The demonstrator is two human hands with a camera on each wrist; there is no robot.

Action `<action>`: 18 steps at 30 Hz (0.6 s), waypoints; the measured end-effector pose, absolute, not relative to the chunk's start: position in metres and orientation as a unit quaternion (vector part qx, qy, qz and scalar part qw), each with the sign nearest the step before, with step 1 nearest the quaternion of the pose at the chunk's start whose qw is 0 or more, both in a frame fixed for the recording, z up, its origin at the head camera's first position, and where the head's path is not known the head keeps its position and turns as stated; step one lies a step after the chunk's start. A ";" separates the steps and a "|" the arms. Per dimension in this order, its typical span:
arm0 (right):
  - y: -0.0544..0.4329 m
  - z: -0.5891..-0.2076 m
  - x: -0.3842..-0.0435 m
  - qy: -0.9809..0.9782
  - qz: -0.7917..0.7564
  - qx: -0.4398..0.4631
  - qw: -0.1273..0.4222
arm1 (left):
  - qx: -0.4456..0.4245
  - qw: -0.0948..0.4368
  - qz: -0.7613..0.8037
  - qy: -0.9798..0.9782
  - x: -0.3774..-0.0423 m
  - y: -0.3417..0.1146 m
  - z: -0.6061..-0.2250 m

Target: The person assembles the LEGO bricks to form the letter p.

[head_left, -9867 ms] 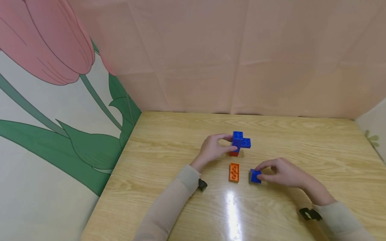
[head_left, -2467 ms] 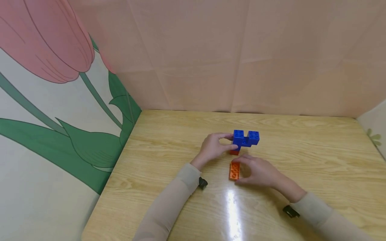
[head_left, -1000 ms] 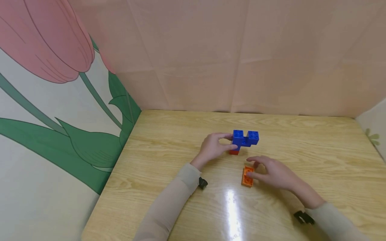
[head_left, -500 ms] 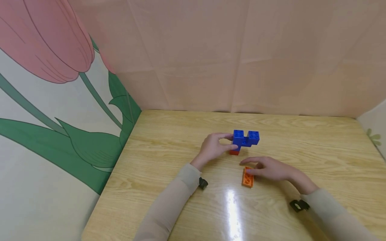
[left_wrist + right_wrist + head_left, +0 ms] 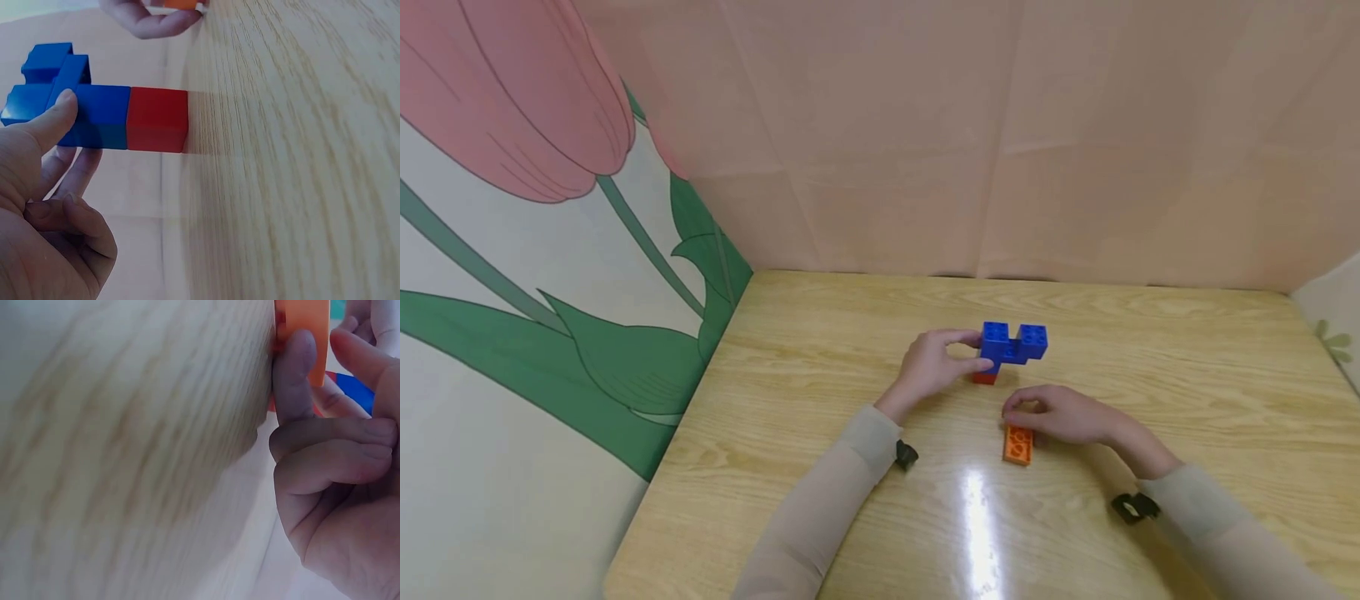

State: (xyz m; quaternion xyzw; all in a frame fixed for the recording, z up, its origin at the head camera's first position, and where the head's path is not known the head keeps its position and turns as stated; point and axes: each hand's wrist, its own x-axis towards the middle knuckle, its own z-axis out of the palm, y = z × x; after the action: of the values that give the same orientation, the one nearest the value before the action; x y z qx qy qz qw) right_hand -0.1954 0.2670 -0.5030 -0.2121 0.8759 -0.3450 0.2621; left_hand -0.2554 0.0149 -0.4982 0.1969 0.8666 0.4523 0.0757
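Note:
My left hand [image 5: 927, 364] holds a stack of toy building bricks upright on the table, thumb on the near side and fingers behind. A red brick [image 5: 157, 120] forms its base, with blue bricks [image 5: 996, 336] above. A flat blue piece sticks out to the right and carries another blue brick [image 5: 1033, 339] at its end. In front of the stack lies an orange building brick [image 5: 1018, 451], hollow underside up. My right hand [image 5: 1071, 415] has its fingers curled at the brick's far end; in the right wrist view a fingertip lies against the orange brick [image 5: 317, 344].
The wooden table [image 5: 820, 333] ends at the back against a pinkish cloth [image 5: 880, 167]. A tulip-patterned panel [image 5: 625, 350] stands along the left side. Black straps with a small device sit at both sleeves' cuffs.
Earlier the right hand put a blue brick on the stack's arm, then shifted the orange brick rightward. Since half a second ago its fingers have curled in at the brick's far end. Left hand stays put.

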 end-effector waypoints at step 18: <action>0.269 -0.504 -0.188 0.877 -0.376 -0.195 0.228 | 0.199 0.074 0.456 0.864 -0.254 0.014 -0.497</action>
State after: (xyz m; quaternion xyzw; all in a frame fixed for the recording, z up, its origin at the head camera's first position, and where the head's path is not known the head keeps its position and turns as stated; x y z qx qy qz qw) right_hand -0.1884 0.2691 -0.5035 -0.1950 0.8767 -0.3762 0.2276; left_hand -0.2538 0.0144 -0.4972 0.1995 0.8640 0.4564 0.0742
